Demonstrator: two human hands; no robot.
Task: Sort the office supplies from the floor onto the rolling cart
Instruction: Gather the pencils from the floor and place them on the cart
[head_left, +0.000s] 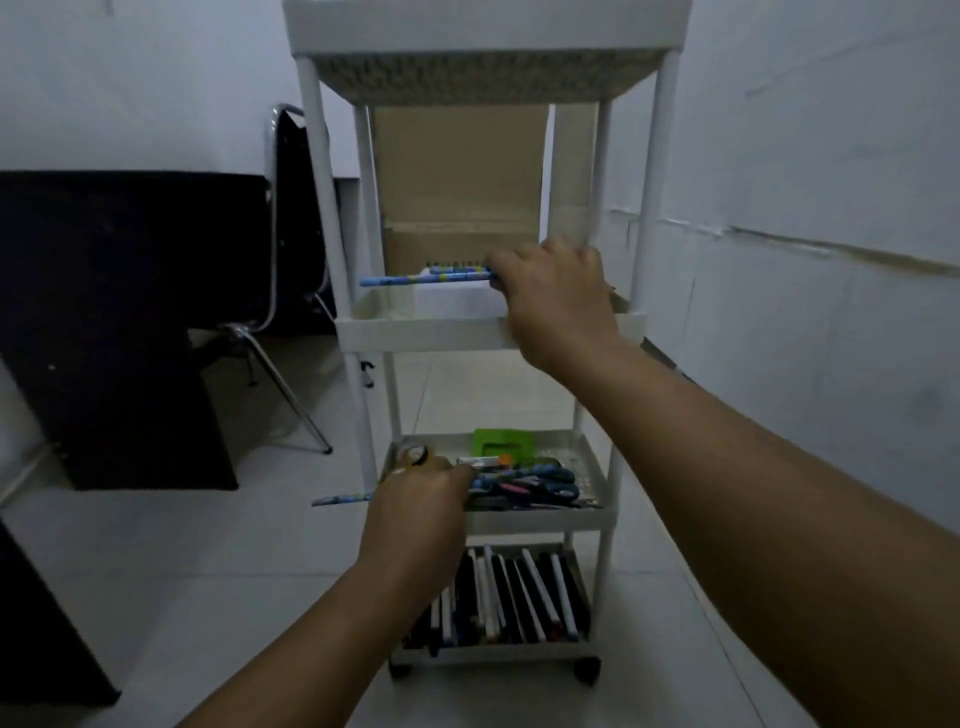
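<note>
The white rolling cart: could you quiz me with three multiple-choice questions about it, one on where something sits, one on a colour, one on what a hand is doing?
1. Where do the books stand?
A. top tier
B. bottom tier
C. floor

2. What colour is the square item behind the scissors?
A. green
B. red
C. black

3. What is the right hand doing?
A. resting open
B. gripping blue pencils
C. pushing the cart

Answers:
1 B: the books fill the cart's lowest tray.
2 A: the square item is bright green.
3 B: the right hand is closed on the blue pencils above a shelf.

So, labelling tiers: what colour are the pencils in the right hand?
Blue pencils with yellow marks, head view.
</note>
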